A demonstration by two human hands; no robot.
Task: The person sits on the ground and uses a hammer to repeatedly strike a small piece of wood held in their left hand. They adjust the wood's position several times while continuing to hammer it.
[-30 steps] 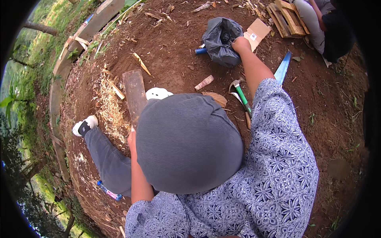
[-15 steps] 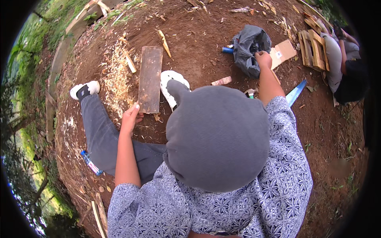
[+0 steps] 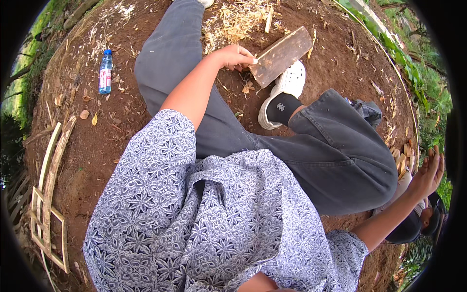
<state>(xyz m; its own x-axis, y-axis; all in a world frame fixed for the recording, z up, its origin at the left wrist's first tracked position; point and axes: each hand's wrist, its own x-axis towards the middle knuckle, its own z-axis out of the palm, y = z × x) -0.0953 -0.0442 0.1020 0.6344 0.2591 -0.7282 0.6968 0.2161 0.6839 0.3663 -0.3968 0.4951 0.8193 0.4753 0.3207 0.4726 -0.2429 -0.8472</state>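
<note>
My left hand pinches the near end of a brown wooden board between thumb and fingers. The board slants over the soil, its near edge close to a white clog on my foot. At the far right my right hand is raised away from the ground, fingers stretched upward, with nothing visible in it. A black plastic bag shows partly beyond my bent right knee, which hides the rest.
A blue-capped bottle lies on the soil to the left. Pale wood shavings are spread beyond my left hand. Wooden frame pieces lie at lower left. Another person sits at the right, near stacked wood pieces.
My view has swung toward the left. My right hand has left the black bag and is now raised to the right. My left hand keeps its hold on the board, which now slants.
</note>
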